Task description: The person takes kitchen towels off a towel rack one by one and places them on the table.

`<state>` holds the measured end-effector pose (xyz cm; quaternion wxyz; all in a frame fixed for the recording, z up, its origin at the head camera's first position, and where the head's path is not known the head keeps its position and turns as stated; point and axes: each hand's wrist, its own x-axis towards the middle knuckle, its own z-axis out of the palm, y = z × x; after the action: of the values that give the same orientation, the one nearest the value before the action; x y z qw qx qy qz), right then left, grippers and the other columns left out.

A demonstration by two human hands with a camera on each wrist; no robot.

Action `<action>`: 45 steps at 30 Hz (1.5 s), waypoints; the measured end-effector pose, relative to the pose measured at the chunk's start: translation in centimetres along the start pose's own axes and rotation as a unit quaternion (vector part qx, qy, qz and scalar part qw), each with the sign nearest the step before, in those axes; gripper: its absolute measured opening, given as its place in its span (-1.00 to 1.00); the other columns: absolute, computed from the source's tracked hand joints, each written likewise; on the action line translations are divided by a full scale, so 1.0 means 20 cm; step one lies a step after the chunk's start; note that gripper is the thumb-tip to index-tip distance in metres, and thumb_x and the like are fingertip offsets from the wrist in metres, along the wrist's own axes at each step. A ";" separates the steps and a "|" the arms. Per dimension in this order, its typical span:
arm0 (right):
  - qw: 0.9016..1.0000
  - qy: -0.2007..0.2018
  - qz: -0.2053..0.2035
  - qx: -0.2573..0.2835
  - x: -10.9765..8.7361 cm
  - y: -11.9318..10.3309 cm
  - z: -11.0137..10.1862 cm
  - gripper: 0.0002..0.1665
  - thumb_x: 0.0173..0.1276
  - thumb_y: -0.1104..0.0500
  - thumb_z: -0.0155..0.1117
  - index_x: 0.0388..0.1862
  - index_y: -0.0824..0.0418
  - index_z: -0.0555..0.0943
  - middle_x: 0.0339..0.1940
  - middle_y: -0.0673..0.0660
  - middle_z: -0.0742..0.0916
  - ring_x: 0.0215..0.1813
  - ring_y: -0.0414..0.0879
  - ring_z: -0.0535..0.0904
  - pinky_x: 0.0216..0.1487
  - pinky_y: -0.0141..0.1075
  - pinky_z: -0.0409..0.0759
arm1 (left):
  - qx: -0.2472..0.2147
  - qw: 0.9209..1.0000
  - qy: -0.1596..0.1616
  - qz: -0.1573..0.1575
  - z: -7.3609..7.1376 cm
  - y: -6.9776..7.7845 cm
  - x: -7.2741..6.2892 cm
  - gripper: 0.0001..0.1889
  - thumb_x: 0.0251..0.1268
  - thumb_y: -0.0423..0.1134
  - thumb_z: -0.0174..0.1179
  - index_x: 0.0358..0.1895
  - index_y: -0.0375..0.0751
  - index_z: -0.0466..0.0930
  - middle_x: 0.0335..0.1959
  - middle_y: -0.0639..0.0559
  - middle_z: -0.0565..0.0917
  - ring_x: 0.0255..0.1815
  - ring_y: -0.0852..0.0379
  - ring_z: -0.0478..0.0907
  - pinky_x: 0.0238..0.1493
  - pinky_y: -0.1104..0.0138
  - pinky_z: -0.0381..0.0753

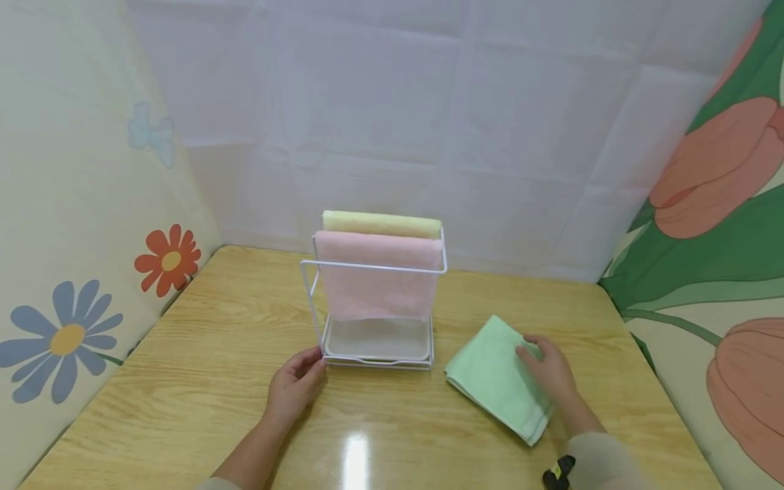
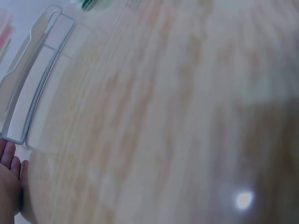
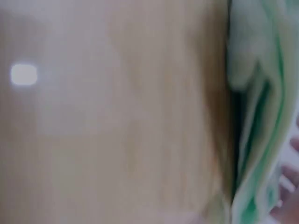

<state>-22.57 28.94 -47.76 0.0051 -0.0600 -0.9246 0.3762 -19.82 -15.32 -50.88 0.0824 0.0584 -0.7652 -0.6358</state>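
Observation:
A white wire rack stands on the table, with a pink towel draped over one bar and a yellow towel over the bar behind it. At its front left bottom corner, my left hand pinches the frame between thumb and fingers. The left wrist view has the rack along its left edge, above the fingertips. To the right of the rack is a folded green towel, its layers showing in the right wrist view. My right hand holds this towel by its right side, thumb on top; the other fingers are partly hidden.
A pale tray sits in the rack's base. White sheeting hangs behind the wooden table. Flower-print cloth stands along the left side, and tulip-print cloth along the right.

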 end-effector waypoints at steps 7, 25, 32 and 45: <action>0.997 0.015 -0.022 -0.070 -0.13 -0.10 0.08 -0.48 0.53 0.06 0.01 0.31 0.35 0.42 0.40 0.46 0.42 0.46 0.40 0.20 0.47 0.24 0.17 | -0.003 1.000 0.000 -0.001 0.00 -0.01 0.01 -0.63 0.35 -0.37 0.21 0.16 -0.50 0.51 0.12 -0.38 0.62 -0.23 0.58 0.51 -0.16 0.63 0.58; 0.985 -0.064 0.002 -0.162 -0.20 -0.09 0.27 -0.04 0.47 -0.39 -0.15 0.58 0.20 0.05 0.59 0.42 -0.01 0.56 0.45 -0.28 0.41 0.46 -0.39 | 0.005 1.000 0.012 0.007 0.01 -0.01 0.00 -0.65 0.34 -0.37 0.22 0.12 -0.49 0.54 0.06 -0.33 0.66 -0.23 0.57 0.52 -0.18 0.63 0.59; 0.974 -0.073 -0.061 -0.205 -0.15 -0.01 0.21 -0.10 0.47 -0.34 -0.09 0.57 0.16 0.10 0.59 0.36 0.06 0.58 0.40 -0.21 0.45 0.44 -0.30 | -0.010 1.000 0.006 0.017 0.01 -0.01 0.00 -0.64 0.34 -0.39 0.22 0.13 -0.53 0.52 0.08 -0.39 0.63 -0.24 0.56 0.52 -0.19 0.62 0.59; 0.954 -0.077 -0.139 -0.253 -0.06 0.11 0.03 -0.20 0.49 -0.23 0.00 0.52 0.19 0.21 0.54 0.41 0.20 0.54 0.44 -0.03 0.45 0.41 -0.08 | 0.004 1.000 0.017 0.010 0.01 -0.02 0.01 -0.68 0.31 -0.42 0.21 0.09 -0.48 0.56 0.03 -0.33 0.67 -0.24 0.56 0.53 -0.18 0.61 0.60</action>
<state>-21.17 29.87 -49.67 -0.0296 0.0991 -0.9863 0.1289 -20.08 -15.17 -51.41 0.1016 0.0617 -0.7669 -0.6307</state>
